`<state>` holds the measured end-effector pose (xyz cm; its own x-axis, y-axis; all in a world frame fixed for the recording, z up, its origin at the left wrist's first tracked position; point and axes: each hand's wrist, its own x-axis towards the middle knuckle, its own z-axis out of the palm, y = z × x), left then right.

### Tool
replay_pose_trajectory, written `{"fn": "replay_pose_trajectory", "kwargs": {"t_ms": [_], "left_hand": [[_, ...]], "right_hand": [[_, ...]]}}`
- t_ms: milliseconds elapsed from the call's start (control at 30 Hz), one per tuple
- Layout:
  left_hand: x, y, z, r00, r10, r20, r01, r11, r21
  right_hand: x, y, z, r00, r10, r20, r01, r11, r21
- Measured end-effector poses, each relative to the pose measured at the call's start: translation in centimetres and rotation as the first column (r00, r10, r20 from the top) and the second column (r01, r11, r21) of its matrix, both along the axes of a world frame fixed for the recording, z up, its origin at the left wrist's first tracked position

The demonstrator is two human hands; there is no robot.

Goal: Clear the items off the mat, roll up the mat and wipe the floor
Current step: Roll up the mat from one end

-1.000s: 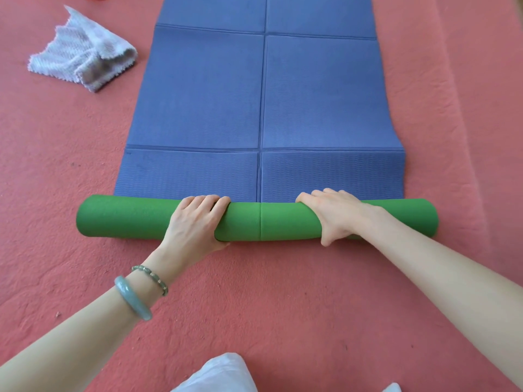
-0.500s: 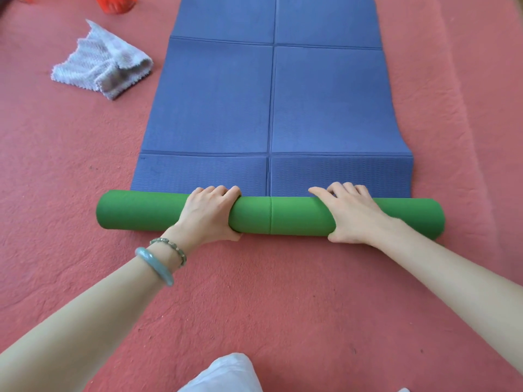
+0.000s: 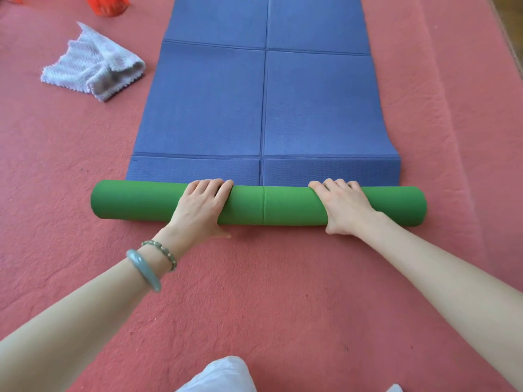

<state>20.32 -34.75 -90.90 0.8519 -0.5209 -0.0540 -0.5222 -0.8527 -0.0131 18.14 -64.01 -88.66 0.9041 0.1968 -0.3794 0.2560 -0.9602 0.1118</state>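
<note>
Mat [image 3: 263, 108] was part-rolled: the near end was wound into a green tube [image 3: 263, 206] lying crosswise on the floor, w/ both hands on it. L hand [image 3: 198, 210] sat left of the tube's centre seam, fingers curled over the top to the far side and thumb down at the near side by the carpet, gripping the tube. R hand [image 3: 345, 207] sat right of the seam w/ the same hold: fingers bent over the top, thumb low on the near side. Hands were well apart, seam between them. L wrist carried a pale green bangle [image 3: 144, 270] and, just beside it toward the hand, a bead bracelet [image 3: 161, 251].

Beyond the tube the rest of the mat lay flat, blue side up, running away from the person to the top of the view; crease lines split it into panels. It rested on red carpet [image 3: 283, 292]. Off the mat's left edge, near but not touching, a crumpled grey-white cloth [image 3: 93, 69] lay on the carpet. Farther back, top left, sat a red item [image 3: 107, 5], cut off by the frame & blurred, so couldn't tell what it was. At bottom centre a bit of white fabric [image 3: 223, 374] showed at the frame edge.
</note>
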Motion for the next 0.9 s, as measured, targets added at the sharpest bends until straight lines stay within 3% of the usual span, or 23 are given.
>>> {"fn": "replay_pose_trajectory", "kwargs": {"t_ms": [233, 533, 767, 900], "left_hand": [[0.6, -0.5, 0.3, 0.998, 0.048, -0.03, -0.048, 0.999, 0.012], [-5.8, 1.9, 0.0, 0.992, 0.02, -0.123, -0.018, 1.0, 0.018], [-4.3, 1.7, 0.9, 0.964, 0.027, -0.264, -0.013, 0.998, 0.055], [-3.6, 2.0, 0.7, 0.98, -0.06, -0.188, 0.059, 0.998, -0.008]], "right_hand": [[1.0, 0.5, 1.8, 0.99, 0.0, -0.144, -0.003, 1.0, -0.024], [-4.3, 1.8, 1.7, 0.944, 0.094, -0.317, -0.085, 0.995, 0.042], [-1.5, 1.7, 2.0, 0.801, -0.017, -0.598, 0.077, 0.994, 0.076], [0.5, 1.9, 2.5, 0.702, -0.102, -0.705, 0.159, 0.987, 0.016]]}}
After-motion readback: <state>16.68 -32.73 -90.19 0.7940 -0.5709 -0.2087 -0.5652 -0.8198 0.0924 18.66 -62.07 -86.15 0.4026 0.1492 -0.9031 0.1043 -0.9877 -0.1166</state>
